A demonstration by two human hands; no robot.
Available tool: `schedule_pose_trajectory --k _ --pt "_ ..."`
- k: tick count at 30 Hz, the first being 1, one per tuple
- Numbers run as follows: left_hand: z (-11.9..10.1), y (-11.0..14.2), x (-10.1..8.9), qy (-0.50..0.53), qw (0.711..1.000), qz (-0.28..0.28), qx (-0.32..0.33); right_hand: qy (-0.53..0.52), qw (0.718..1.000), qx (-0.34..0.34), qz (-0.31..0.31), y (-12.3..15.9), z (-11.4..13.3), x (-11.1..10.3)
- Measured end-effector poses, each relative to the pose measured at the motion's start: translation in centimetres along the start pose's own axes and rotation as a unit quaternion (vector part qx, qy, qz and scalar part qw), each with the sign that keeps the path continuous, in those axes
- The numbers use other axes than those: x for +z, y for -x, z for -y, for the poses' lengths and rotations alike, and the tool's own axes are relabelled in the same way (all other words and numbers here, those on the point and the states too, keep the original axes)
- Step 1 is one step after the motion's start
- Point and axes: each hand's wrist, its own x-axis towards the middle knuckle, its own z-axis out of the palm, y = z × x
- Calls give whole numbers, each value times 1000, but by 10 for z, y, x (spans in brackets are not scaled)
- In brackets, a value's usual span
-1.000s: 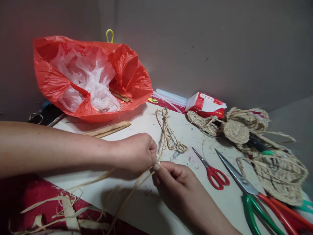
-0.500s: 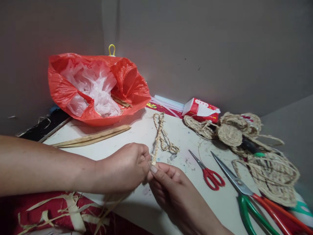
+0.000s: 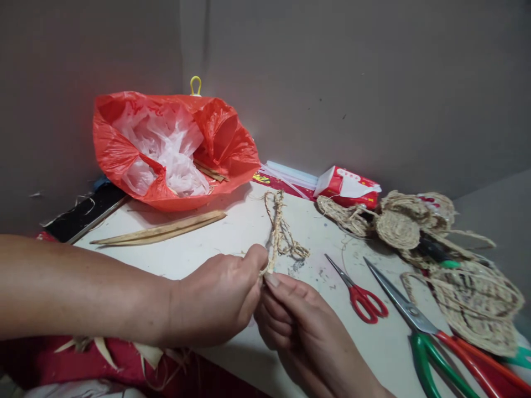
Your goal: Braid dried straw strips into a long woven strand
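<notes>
A braided straw cord (image 3: 275, 237) runs from my fingers up over the white table, its far part looped back on the surface. At its near end my right hand (image 3: 296, 315) pinches it between thumb and fingers. My left hand (image 3: 226, 293) is closed right beside that pinch, gripping strands at the same end of the cord; the strands are mostly hidden in the fist. Flat dry leaf strips (image 3: 160, 231) lie on the table beyond my left forearm. Loose pale strips (image 3: 105, 352) rest on dark red cloth below it.
A red plastic bag (image 3: 174, 149) holding white plastic stands at the back left. Small red-handled scissors (image 3: 367, 304) and large shears (image 3: 415, 318) lie to the right. Behind them are coiled woven straw pieces (image 3: 398, 229) and a red tissue pack (image 3: 350, 187).
My left hand has turned over, its thumb now up against the cord. The right hand keeps its pinch. The view has shifted slightly, and fewer loose strips show at lower left.
</notes>
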Motion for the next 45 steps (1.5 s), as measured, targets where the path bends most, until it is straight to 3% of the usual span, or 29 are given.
schedule_pose_trajectory --k 3,10,14,19,20,21,23,25,29,37,41,45 --pt "2 0 5 -40 999 9 10 18 999 1 -27 -2 -4 1" --pt "12 10 24 -25 997 24 68 25 996 2 -80 -3 -7 1" --pt "8 31 9 23 996 66 61 29 998 -2 -54 -2 -5 0" --pt "7 16 -21 124 989 -77 -10 19 1000 15 -9 -2 0 -5" --pt "9 7 -21 178 982 -58 -39 22 1000 20 -5 -2 1 -6" --pt "12 -3 -19 250 966 4 -64 27 999 25 -2 -3 3 -7" --pt "19 -20 -12 387 906 134 -102 42 999 34 3 -3 5 -8" --pt "25 -32 -4 438 870 203 -101 65 997 44 5 -3 8 -10" --pt "29 -39 -2 396 894 200 -60 131 989 63 5 -4 15 -15" --pt "30 -41 -6 312 926 206 -59 289 953 65 56 -7 27 -27" --pt "34 -42 -2 386 894 216 -66 356 931 39 68 -6 28 -33" --pt "35 -39 -2 466 830 272 -140 408 909 25 74 -5 29 -32"
